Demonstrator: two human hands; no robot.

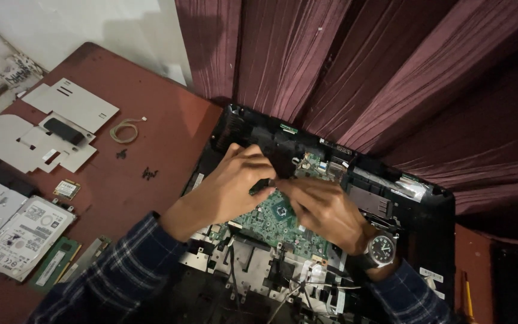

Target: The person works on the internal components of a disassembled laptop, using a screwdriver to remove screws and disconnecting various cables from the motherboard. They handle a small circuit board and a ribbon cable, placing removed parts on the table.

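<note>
Dark maroon curtain folds fill the upper right of the frame, and below them a reddish-brown tabletop (169,129) carries an opened laptop chassis (436,240), black and gutted, sitting centre to lower right. Right in the middle of it lies the green motherboard (271,219), tilted along the chassis, with silver metal brackets (253,261) and loose wires just below it toward the bottom edge.

Both hands are on the job at the board's upper end. Left hand (235,183) comes in from the lower left, fingers curled down and pinching a small dark part (263,185) at the board's edge. Right hand (325,210), wearing a dark-faced wristwatch (382,248), lies across the board from the right, fingers bent and meeting the left hand at that same dark part; in this dim light it's hard to say whether the right hand grips it or only presses beside it. Plaid sleeves run off the bottom of the frame.

Moving outward, a few black screws (149,174) lie on bare tabletop just left of the chassis, with a small coiled pale cable (125,131) above them. Farther left sit grey cover plates (70,103), a small wireless card (66,189), then a silver hard drive (24,237) at lower left, with green memory sticks (58,261) just beside it.
</note>
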